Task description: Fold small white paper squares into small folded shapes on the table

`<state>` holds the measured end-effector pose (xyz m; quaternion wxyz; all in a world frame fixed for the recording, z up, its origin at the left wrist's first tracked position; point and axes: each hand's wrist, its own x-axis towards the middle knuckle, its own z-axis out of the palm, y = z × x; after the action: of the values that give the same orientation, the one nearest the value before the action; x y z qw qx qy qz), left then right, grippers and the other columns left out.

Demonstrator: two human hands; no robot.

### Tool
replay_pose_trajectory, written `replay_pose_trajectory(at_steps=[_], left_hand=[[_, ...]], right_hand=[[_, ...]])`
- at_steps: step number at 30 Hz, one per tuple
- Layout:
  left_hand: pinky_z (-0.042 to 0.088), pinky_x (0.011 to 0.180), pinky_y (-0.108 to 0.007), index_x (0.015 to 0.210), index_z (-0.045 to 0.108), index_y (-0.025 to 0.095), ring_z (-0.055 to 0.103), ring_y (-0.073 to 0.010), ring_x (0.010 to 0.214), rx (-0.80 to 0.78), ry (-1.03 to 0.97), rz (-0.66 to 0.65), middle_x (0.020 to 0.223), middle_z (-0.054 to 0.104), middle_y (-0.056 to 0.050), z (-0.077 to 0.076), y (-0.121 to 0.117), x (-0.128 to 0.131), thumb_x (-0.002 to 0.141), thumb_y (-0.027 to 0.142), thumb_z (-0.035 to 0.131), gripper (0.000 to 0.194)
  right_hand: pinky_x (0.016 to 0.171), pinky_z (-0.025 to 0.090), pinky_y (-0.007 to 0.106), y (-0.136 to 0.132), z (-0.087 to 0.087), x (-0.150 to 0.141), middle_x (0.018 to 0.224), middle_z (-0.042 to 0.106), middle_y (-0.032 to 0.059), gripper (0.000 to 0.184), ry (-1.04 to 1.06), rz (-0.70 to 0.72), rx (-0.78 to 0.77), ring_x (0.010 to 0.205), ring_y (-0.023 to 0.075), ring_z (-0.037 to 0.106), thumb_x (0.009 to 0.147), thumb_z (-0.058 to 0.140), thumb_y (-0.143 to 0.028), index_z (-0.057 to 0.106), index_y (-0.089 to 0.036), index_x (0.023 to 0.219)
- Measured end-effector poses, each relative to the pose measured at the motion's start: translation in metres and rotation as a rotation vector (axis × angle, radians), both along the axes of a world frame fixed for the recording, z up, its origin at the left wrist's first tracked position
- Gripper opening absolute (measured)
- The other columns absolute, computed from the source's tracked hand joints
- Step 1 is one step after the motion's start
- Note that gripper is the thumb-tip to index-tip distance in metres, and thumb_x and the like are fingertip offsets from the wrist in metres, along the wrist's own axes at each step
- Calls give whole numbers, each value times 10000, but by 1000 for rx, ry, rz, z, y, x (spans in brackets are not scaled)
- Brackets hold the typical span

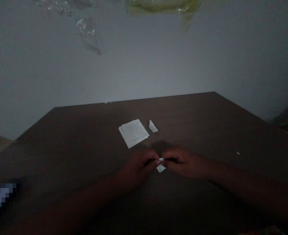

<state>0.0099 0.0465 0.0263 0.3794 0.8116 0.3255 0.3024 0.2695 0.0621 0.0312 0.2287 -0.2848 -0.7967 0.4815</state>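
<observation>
My left hand (140,164) and my right hand (180,161) meet over the middle of a dark wooden table (85,140). Both pinch a small folded white paper piece (160,167) between their fingertips, just above the tabletop. Beyond the hands lies a small stack of square white paper sheets (133,132), flat on the table. A small folded white paper shape (153,126) stands just to the right of that stack.
A tiny white scrap (238,152) lies on the table at the right. A plain grey wall (144,65) rises behind the table, with clear plastic (88,32) and a yellowish object (163,6) hanging near the top. The room is dim.
</observation>
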Motion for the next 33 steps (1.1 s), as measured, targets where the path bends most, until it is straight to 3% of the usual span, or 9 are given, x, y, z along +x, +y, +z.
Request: replay_pose_trajectory(at_steps=[7, 15, 20, 25, 30, 33], left_hand=[[506, 755, -302, 951, 639, 250, 625, -184, 772, 84, 45, -92, 861, 663, 16, 3, -6, 1, 1175, 314, 614, 234], [437, 712, -298, 882, 631, 235, 561, -162, 706, 26, 74, -119, 777, 582, 43, 2, -4, 0, 1174, 323, 648, 305], [468, 718, -291, 930, 688, 239, 604, -168, 713, 19, 52, -106, 792, 644, 33, -1, -4, 0, 1182, 350, 661, 276], [524, 788, -301, 1034, 768, 235, 701, -196, 828, 36, 43, -70, 898, 742, 1, 4, -5, 0, 1229, 351, 619, 272], [518, 778, -298, 970, 713, 224, 668, -190, 802, 13, 50, -120, 861, 693, 6, 10, -5, -4, 1261, 381, 513, 386], [529, 765, -284, 960, 717, 205, 677, -182, 788, -15, 52, -172, 850, 700, -4, 12, -5, -6, 1279, 425, 463, 464]], right_hand=[[635, 393, 290, -4, 4, -2, 693, 521, -48, 557, 40, 69, 8, 665, 153, 485, 1198, 634, -588, 596, -252, 755], [652, 352, 299, -2, 1, 0, 731, 487, -53, 553, 46, 29, 14, 688, 149, 475, 1218, 635, -586, 580, -248, 784], [651, 363, 293, 0, 0, 1, 733, 494, -54, 532, 33, 42, -36, 686, 146, 472, 1212, 631, -593, 613, -249, 806], [683, 428, 293, 1, 2, 3, 790, 645, -23, 425, 26, 60, -4, 728, 159, 574, 1201, 654, -540, 725, -238, 911], [617, 355, 273, 1, -3, 4, 701, 569, -53, 506, 23, 98, -21, 623, 122, 489, 1225, 626, -538, 631, -236, 818], [609, 365, 266, 0, -5, 4, 701, 575, -53, 493, 55, 157, -108, 617, 122, 503, 1217, 637, -532, 632, -231, 826]])
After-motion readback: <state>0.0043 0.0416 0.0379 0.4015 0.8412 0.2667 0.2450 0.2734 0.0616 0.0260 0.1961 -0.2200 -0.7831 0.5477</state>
